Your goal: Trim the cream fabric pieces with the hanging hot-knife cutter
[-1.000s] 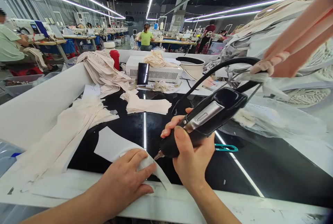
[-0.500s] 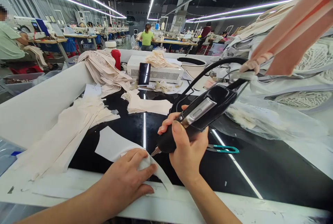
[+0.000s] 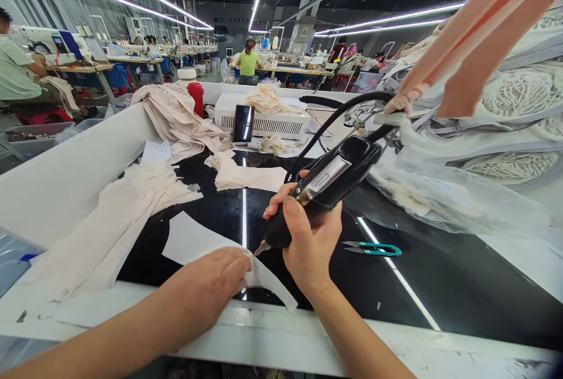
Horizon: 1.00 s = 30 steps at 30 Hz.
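Note:
My right hand [image 3: 308, 244] is closed round a black corded hand tool [image 3: 328, 182] with a silver clip. Its metal tip touches the edge of a white fabric piece [image 3: 191, 241] on the black glossy table [image 3: 440, 273]. My left hand [image 3: 211, 288] lies flat on that piece, fingers stretched out, pressing it down just left of the tip. The tool's black cable [image 3: 334, 118] loops up and to the right.
Teal thread snips [image 3: 373, 248] lie right of my right hand. Cream fabric pieces [image 3: 109, 220] are stacked left, a folded pile [image 3: 248, 178] behind. A white box machine [image 3: 264, 122], a red bottle [image 3: 196, 97] and a clear bag [image 3: 448, 197] stand further back. Other people sit at sewing tables.
My right hand has drawn the tool's tip left and further up along the fabric edge. My left hand has shifted slightly with it, still flat on the piece.

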Each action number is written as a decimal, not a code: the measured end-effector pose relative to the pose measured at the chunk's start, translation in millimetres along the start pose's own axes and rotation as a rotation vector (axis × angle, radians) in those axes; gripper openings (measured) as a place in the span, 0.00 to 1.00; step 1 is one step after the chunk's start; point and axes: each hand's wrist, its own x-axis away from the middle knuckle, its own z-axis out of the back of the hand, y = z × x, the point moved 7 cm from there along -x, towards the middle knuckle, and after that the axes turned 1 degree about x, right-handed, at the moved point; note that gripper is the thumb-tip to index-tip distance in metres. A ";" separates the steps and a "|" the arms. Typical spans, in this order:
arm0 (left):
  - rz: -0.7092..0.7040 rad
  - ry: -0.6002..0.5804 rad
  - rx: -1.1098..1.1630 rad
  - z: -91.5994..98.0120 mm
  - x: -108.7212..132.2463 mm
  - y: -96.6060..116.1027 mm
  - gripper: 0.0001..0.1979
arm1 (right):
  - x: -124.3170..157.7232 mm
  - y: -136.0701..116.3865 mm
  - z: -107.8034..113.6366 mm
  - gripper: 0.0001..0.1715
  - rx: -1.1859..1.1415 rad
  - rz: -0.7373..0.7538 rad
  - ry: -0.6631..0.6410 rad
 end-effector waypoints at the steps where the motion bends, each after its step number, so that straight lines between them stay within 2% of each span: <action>1: -0.039 -0.011 -0.006 1.0 1.1 -3.7 0.18 | -1.9 -1.7 0.6 0.17 -0.001 -0.001 0.003; 4: -0.118 -0.056 -0.042 1.5 3.2 -14.5 0.24 | -6.4 -12.4 4.4 0.17 -0.007 0.006 0.024; 6: -0.086 -0.068 -0.075 1.4 0.8 -19.7 0.26 | -6.6 -21.1 8.3 0.18 -0.011 -0.001 0.032; 8: -0.031 -0.063 -0.148 1.2 -4.6 -18.7 0.23 | -3.6 -28.8 13.5 0.19 -0.012 -0.016 0.037; 11: 0.043 -0.064 -0.263 -0.9 -14.9 -7.9 0.14 | 5.1 -37.1 23.3 0.20 -0.006 -0.026 0.044; 14: 0.069 -0.060 -0.353 -1.7 -22.6 5.0 0.11 | 14.4 -41.4 32.1 0.20 0.004 -0.021 0.042; 18: 0.071 -0.065 -0.415 0.8 -25.8 13.0 0.09 | 21.9 -42.3 38.0 0.21 -0.005 -0.024 0.046; 25: 0.151 -0.118 -0.392 0.3 -20.6 6.1 0.13 | 26.6 -32.5 32.2 0.20 -0.085 -0.045 0.040; 30: 0.127 -0.079 -0.407 -0.3 -16.4 4.7 0.14 | 27.6 -28.0 32.0 0.18 -0.084 -0.024 0.045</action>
